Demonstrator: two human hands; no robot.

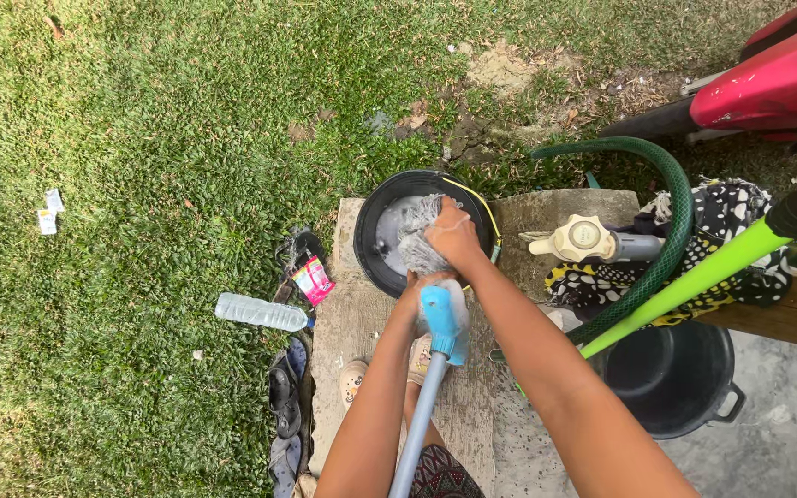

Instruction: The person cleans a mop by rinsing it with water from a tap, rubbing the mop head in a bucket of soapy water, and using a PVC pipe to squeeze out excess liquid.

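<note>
A black bucket (368, 242) with soapy water stands on a concrete slab (348, 323). Grey mop strands (414, 226) hang into it. My right hand (454, 235) presses down on the strands, gripping them over the bucket. My left hand (410, 293) holds the mop just below, by its blue head (439, 318); much of this hand is hidden behind the head. The grey mop handle (417, 424) runs down toward me between my arms.
A green hose (675, 207) and a cream tap (583, 240) lie right of the bucket, over a spotted cloth (731, 212). A bright green pole (694, 281) crosses above a second black bucket (684, 387). A plastic bottle (260, 312), a pink sachet (314, 279) and sandals (283, 387) lie left. A red vehicle part (777, 83) sits top right.
</note>
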